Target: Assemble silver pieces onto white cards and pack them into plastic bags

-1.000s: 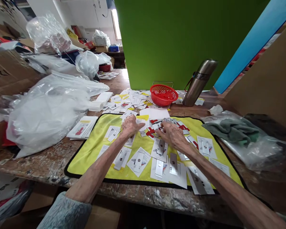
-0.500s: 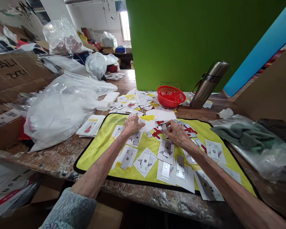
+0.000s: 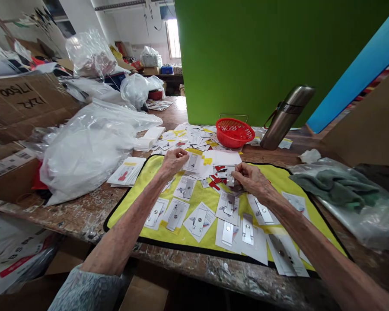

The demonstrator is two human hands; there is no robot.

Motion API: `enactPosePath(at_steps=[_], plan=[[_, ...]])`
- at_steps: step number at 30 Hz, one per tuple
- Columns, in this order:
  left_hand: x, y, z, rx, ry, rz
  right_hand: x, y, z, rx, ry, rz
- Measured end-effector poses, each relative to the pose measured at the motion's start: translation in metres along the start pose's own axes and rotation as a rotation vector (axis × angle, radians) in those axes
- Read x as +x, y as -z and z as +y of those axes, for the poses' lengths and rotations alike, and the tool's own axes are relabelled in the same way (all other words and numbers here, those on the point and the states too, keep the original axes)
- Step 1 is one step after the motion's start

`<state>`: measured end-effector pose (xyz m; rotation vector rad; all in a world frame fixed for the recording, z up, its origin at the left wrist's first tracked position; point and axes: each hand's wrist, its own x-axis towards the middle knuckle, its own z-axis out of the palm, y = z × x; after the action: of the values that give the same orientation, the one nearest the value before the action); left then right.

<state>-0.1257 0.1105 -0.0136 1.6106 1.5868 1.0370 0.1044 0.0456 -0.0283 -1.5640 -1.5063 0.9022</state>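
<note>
My left hand is closed in a pinch at the upper left corner of a white printed card with a picture of a phone back. More cards and yellow pieces lie around that card. In my right hand a small silver metal plate is pinched between thumb and fingers, held above a pile of metal plates and red pieces. Nearer to me, several white cards with silver plates on them, such as this card, lie spread over the yellow cloth.
A red plastic basket and a steel flask stand at the back, before a green panel. Card stacks and a large plastic bag are on the left. A dark green cloth lies on plastic at right.
My right hand has lifted a metal plate from the pile. My left hand has moved slightly back and left, its spread fingers drawing into a pinch. The view has shifted slightly.
</note>
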Motion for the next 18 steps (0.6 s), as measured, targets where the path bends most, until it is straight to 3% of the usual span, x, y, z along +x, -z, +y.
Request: enactPosePath(at_steps=[6,8,11,14,16,18], plan=[[0.006,0.006,0.004,0.038,-0.044,0.159,-0.003,0.002,-0.007,0.152,-0.025,-0.008],[0.001,0.009,0.01,-0.043,-0.029,0.152,-0.004,0.003,-0.009,0.198,-0.044,-0.009],[-0.02,0.005,0.017,-0.225,0.031,-0.074,-0.007,0.005,-0.015,0.256,-0.061,-0.022],[-0.047,-0.008,0.016,-0.244,0.092,-0.316,-0.01,0.005,-0.019,0.277,-0.062,-0.045],[-0.061,-0.019,0.012,-0.141,0.084,-0.374,-0.012,0.001,-0.02,0.279,-0.063,-0.071],[-0.07,-0.028,0.007,0.055,0.02,-0.353,-0.014,-0.005,-0.02,0.275,-0.068,-0.118]])
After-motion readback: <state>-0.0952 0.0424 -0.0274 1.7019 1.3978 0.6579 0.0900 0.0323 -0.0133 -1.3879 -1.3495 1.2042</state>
